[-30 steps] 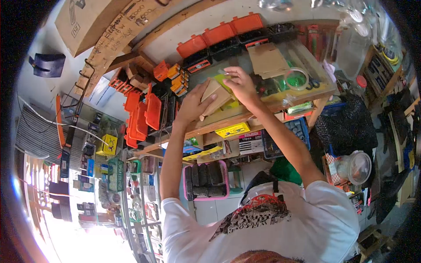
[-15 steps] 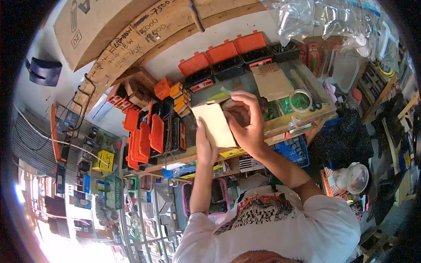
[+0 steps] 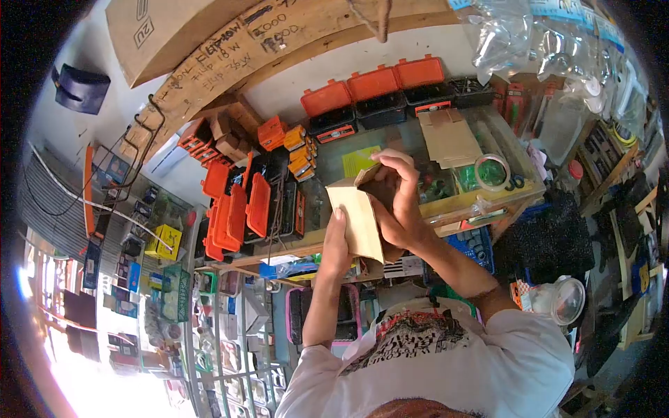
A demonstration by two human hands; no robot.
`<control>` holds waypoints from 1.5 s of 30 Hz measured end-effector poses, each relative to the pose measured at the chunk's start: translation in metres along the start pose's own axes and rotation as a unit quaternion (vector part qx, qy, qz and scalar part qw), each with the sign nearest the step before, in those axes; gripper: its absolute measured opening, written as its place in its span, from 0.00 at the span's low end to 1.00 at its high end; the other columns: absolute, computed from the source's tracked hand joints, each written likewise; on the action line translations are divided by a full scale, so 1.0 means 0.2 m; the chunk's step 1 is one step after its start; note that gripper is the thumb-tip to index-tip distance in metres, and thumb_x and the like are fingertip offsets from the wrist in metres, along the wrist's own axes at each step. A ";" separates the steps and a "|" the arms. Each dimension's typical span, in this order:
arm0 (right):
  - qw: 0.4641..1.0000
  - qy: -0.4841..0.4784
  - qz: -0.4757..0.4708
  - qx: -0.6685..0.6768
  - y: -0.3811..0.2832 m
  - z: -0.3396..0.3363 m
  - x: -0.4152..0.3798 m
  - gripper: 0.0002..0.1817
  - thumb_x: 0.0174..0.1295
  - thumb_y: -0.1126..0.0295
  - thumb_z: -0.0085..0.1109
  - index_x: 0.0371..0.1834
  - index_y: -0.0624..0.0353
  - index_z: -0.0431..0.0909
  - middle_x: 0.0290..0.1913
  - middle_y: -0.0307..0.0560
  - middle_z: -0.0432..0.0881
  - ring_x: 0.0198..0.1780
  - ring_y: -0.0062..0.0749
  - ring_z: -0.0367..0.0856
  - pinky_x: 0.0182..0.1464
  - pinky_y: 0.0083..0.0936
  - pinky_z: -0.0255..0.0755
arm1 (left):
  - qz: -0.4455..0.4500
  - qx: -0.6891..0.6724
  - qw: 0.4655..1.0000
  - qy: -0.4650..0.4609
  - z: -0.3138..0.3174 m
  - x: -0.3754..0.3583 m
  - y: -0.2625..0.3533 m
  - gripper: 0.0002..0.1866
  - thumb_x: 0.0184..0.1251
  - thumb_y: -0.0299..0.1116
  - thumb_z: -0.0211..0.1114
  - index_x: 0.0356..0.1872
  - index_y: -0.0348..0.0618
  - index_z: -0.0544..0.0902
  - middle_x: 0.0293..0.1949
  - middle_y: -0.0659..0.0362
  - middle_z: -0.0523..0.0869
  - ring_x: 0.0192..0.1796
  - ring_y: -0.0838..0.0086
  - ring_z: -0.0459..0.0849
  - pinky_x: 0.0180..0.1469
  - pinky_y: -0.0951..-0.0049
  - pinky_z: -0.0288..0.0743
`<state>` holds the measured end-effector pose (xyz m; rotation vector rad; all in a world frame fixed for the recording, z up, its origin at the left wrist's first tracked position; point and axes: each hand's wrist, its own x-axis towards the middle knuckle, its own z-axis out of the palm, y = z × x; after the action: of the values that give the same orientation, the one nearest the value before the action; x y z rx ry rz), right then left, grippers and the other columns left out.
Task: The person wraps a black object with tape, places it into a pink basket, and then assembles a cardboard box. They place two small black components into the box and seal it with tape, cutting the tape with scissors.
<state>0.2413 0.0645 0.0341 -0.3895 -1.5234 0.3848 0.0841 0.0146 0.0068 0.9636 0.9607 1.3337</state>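
A small brown cardboard box (image 3: 357, 219) is held up in front of me over the glass counter. My left hand (image 3: 338, 245) supports it from below, fingers flat against its side. My right hand (image 3: 396, 202) curls over its open top flap, fingers reaching inside the box. The box's contents are hidden. A yellow-green card (image 3: 359, 159) lies on the counter just behind the box.
Orange and black tool cases (image 3: 376, 90) line the counter's back and left side (image 3: 240, 202). A flat piece of cardboard (image 3: 449, 137), a tape roll (image 3: 491, 171) and scissors lie on the glass counter (image 3: 516, 191). Shelves of goods stand below at the left.
The box has been lifted off the counter toward me and tilted. My right hand moved from the counter items to the box's open top.
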 end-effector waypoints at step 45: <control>0.855 0.416 0.288 0.113 0.48 0.18 -0.27 0.19 0.78 0.64 0.56 0.64 0.63 0.67 0.56 0.46 0.71 0.55 0.32 0.73 0.65 0.32 0.67 | 0.313 0.729 0.587 -0.158 -0.08 0.45 0.07 0.38 0.73 0.55 0.62 0.76 0.43 0.69 0.57 0.40 0.82 0.57 0.45 0.83 0.59 0.50 0.76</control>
<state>0.2049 0.1232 -0.0594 -0.7157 -0.4765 0.7402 0.0650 0.1042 0.0150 2.9144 1.4412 0.4997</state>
